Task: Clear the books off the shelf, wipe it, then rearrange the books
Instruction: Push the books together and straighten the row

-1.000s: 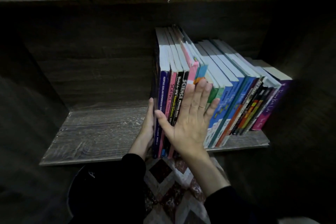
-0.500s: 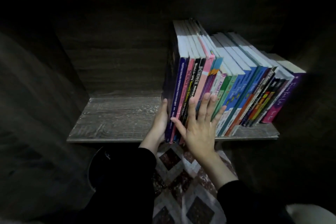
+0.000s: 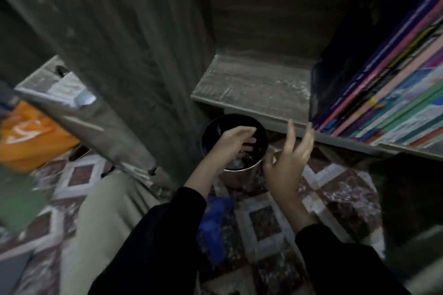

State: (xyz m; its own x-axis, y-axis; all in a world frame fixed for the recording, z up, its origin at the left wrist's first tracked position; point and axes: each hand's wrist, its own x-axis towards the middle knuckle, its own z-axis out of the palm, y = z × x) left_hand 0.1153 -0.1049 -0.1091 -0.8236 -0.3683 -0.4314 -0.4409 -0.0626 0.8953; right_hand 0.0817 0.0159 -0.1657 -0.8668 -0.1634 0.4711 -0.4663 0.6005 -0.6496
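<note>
Shelf [image 3: 251, 84] — left part bare, right part packed. Books [image 3: 383, 93] lean there, spines outward, not cleared off. Patterned floor [image 3: 335, 194] below. Round dark pot [image 3: 236, 176] on floor under shelf's front edge. Left hand [image 3: 233, 141] dips into pot, fingers curled — grasping anything or not, cannot tell. Right hand [image 3: 285, 163] hovers near shelf edge, fingers loose, holding nothing. Blue rag-like thing [image 3: 215, 223] by left sleeve. Step, likely: fetching wiping gear. Next calls for both hands on books, lifted out together.

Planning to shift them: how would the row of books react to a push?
The books look thin and soft-covered, so probably floppy singly. No bookend shows at their left end, only shelf, so a push that way may topple them.
</note>
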